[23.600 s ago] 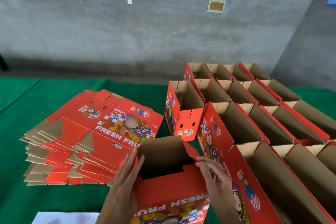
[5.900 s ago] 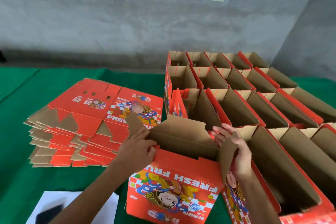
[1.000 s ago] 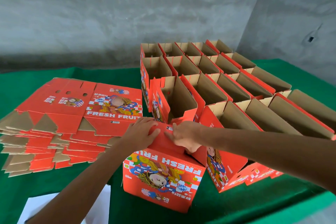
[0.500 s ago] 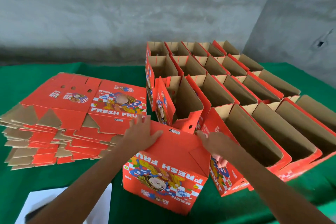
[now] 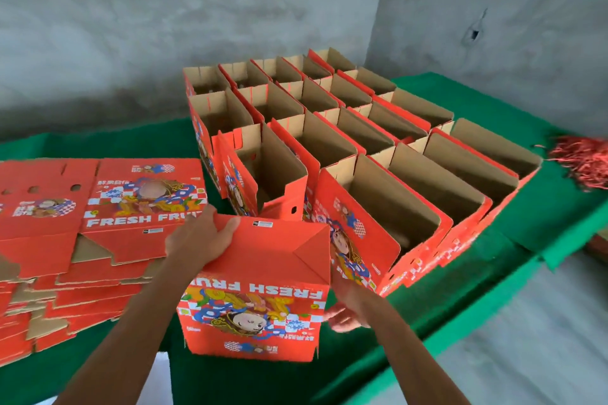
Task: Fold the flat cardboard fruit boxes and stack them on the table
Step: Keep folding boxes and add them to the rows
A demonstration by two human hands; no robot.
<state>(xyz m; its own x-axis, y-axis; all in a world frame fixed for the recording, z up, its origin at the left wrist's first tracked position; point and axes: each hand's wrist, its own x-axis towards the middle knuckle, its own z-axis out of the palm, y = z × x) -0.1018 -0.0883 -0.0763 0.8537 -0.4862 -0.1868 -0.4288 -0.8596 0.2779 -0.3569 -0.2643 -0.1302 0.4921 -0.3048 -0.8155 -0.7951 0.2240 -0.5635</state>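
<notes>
- A bare packing workroom: rough grey concrete walls rise behind a table under green cloth.
- On that table, rows of folded fruit boxes beside a stack of flat ones.
- Red shredded filler at the table's right end.

Left hand presses the folded box; right hand touches its side.

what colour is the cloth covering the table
Green: the table cloth shows best in the head view, around the red boxes.
</notes>
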